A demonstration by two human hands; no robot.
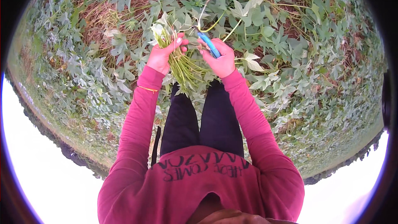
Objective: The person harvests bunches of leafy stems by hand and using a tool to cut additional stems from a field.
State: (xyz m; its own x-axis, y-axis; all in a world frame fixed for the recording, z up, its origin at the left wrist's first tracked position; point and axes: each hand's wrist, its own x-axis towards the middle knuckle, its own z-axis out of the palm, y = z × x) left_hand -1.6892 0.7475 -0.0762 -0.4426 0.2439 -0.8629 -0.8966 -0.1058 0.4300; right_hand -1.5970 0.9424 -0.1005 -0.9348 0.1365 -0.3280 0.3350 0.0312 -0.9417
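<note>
My left hand (162, 56) is closed round a thick bunch of green leaf stems (184, 68), whose long ends hang down toward my legs. Pale leaves stick out above that thumb. In my right hand (222, 58) is a slim tool with a blue handle (210, 45), perhaps a small knife; its dark tip points up and to the left. A thin pale vine (202, 15) and a green stem cross close to that tip. The two hands are a short way apart, both at the height of the bunch's upper part.
Leafy green vines (286, 87) spread over the ground all round me. Patches of dry brown grass (105, 18) show between the leaves at the upper left. My dark-trousered legs (219, 118) stand among the plants. A line of trees (68, 149) edges the field.
</note>
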